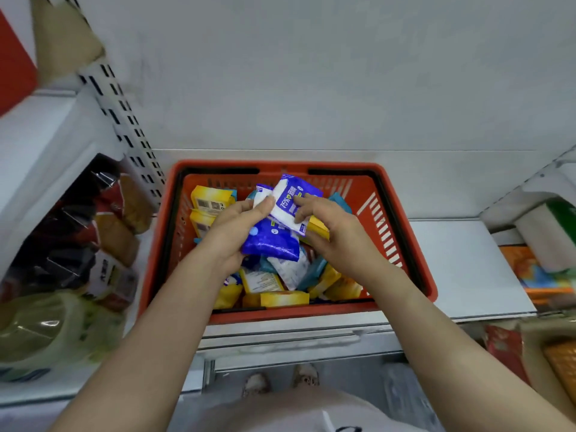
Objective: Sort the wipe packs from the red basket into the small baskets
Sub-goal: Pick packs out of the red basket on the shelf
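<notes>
- Both hands are up over the red basket (402, 232), which sits on the white shelf (461, 263).
- My left hand (232, 232) has its fingers (265, 204) curled shut round a stack of blue wipe packs (271, 241); I count at least two there, maybe a third behind.
- My right hand (333, 232) is closed too, thumb pinching the top blue-and-white pack (291, 198) and the palm cupping a yellow pack (318, 227).
- That top pack lies between the two hands, its long axis running from the near right up to the far left; both hands touch it, neither is nearer.
- Loose in the basket I count roughly seven or eight yellow packs, a few teal, a couple white; the heap overlaps, so no firm number.
- No small baskets in view, so I judge the sorting is barely under way.
</notes>
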The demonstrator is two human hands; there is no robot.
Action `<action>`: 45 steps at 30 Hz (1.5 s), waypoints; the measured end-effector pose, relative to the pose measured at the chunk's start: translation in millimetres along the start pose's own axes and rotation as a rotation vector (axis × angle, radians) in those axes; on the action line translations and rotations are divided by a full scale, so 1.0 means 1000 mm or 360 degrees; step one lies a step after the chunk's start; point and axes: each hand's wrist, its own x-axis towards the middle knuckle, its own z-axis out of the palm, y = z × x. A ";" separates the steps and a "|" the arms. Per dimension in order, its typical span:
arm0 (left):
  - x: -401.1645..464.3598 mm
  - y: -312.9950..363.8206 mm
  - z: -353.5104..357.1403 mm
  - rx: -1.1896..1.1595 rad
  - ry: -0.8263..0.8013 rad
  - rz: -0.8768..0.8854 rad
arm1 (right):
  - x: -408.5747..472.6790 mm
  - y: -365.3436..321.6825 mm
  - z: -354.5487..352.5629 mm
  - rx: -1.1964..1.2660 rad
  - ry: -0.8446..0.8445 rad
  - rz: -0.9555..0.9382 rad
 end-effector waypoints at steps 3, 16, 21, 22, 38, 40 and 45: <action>0.000 0.001 -0.012 0.0096 0.0150 0.0045 | -0.002 -0.013 0.004 0.0124 0.0061 0.0051; -0.023 -0.006 0.007 0.0654 -0.0398 0.0357 | -0.048 -0.030 -0.034 -0.0016 0.0229 0.0849; -0.037 -0.032 0.047 0.0268 -0.0161 0.0402 | -0.116 -0.020 -0.068 0.0852 0.1032 0.1201; -0.044 -0.041 0.060 0.0227 -0.0182 0.0386 | -0.135 -0.018 -0.076 0.0944 0.1118 0.1225; -0.253 -0.303 0.344 0.0089 -0.0757 -0.0009 | -0.524 -0.001 -0.171 0.1388 0.1669 0.1483; -0.267 -0.327 0.370 0.0091 -0.0799 -0.0040 | -0.557 0.004 -0.181 0.1483 0.1684 0.1517; -0.267 -0.366 0.429 0.0383 -0.0821 -0.0027 | -0.614 0.031 -0.218 0.1576 0.1809 0.1568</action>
